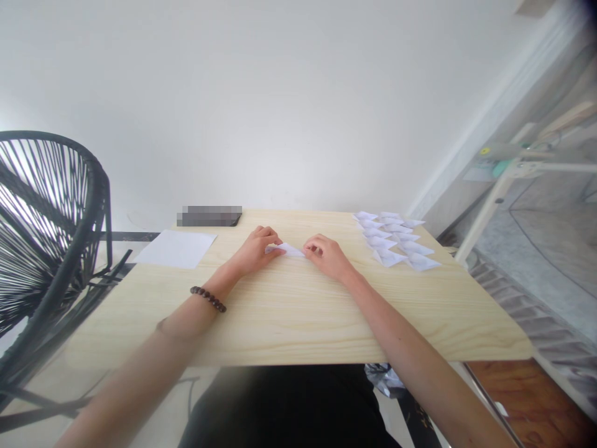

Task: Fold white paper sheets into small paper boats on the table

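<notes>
A small folded white paper piece (288, 249) lies flat on the light wooden table (289, 317), near the table's far half. My left hand (258, 247) pinches its left end, fingers curled over it. My right hand (325, 254) presses and pinches its right end. A dark bead bracelet (208, 298) sits on my left wrist. Both forearms stretch across the tabletop toward the paper.
Several finished folded white paper pieces (396, 239) lie in rows at the table's far right. A stack of flat white sheets (176, 248) overhangs the far left edge. A dark phone (209, 216) lies at the back. A black wire chair (46, 218) stands left.
</notes>
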### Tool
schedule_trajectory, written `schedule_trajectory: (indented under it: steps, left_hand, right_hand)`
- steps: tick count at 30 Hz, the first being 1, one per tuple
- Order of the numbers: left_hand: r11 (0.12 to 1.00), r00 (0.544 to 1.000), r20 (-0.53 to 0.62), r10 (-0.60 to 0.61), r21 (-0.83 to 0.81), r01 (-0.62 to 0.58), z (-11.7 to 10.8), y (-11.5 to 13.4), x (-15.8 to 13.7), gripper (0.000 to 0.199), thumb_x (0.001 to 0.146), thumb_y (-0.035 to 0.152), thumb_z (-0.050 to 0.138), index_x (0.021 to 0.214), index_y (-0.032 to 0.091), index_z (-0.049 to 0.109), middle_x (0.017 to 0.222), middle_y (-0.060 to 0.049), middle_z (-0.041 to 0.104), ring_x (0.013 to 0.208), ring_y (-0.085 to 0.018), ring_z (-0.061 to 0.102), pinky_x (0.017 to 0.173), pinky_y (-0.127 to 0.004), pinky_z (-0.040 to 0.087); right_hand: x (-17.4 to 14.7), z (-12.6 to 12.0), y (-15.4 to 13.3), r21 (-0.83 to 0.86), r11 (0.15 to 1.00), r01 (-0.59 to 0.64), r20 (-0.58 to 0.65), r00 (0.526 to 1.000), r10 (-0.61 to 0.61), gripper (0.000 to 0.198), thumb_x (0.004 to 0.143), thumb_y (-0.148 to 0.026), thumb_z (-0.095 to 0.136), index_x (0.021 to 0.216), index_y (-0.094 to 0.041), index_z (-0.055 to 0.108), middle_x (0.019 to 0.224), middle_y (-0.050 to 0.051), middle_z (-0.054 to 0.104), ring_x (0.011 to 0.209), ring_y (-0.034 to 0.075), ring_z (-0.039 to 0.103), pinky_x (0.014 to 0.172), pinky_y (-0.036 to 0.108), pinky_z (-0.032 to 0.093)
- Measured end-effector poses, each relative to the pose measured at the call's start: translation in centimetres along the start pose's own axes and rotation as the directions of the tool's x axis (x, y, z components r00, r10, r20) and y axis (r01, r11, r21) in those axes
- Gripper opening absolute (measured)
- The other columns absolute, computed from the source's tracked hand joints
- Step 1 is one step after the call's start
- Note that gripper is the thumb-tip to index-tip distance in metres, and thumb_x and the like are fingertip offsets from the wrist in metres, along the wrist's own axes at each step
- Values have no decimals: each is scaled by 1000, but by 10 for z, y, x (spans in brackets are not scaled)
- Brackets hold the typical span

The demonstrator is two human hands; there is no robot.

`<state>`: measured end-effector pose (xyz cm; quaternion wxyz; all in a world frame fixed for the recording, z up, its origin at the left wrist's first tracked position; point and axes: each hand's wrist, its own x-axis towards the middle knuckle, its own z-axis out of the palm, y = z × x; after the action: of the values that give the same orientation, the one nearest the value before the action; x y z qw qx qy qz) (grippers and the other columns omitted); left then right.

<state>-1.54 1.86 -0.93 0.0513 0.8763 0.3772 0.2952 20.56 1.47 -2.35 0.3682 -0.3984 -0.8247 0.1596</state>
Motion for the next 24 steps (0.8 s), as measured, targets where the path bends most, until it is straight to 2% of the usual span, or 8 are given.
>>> schedule_trajectory:
  steps: [6,9,13,17,20,24]
  left_hand:
    - [993,999,37,31,115,-35,-3,6,1,18,77,32,52,88,19,60,85,-6,56,83,-21,46,75,-35,36]
    - [987,994,89,67,142,-79,-4,10,3,18,78,28,51,93,20,58,85,-5,59,84,-21,48,74,-34,35]
    - [985,991,115,62,151,-79,-3,12,4,16,80,27,49,91,20,57,84,-5,62,82,-20,51,73,-33,34]
    - [992,992,120,25,123,-40,-4,13,3,18,80,29,47,91,20,57,81,-4,62,76,-19,54,73,-32,36]
    - [999,992,128,-8,46,2,-5,14,2,20,81,32,45,90,19,57,81,-4,61,70,-17,55,66,-28,40]
    - [998,993,103,-51,-33,54,-4,12,1,20,79,34,47,86,19,57,78,-3,60,64,-14,54,58,-24,40]
  right_hand:
    - [0,2,-2,0,1000,2,13,1000,-2,13,80,-19,47,72,-17,58,79,3,58,71,11,53,63,23,42]
    - [0,3,-3,5,1000,-6,14,1000,6,13,80,-20,48,73,-17,58,79,3,58,71,11,53,63,23,41]
    - [-1,3,-5,19,1000,-12,28,1000,12,14,80,-21,47,73,-17,58,78,3,58,68,11,53,62,23,41]
    - [-1,2,-5,26,999,-20,31,999,19,15,81,-22,47,74,-17,58,77,2,59,67,10,53,60,23,41]
    - [-1,3,-5,37,999,-30,29,999,29,14,81,-22,47,74,-17,58,77,2,59,66,11,53,59,22,41]
    - [0,3,-5,68,998,-13,-33,999,15,13,82,-22,45,81,-17,58,83,4,58,69,11,55,58,22,43]
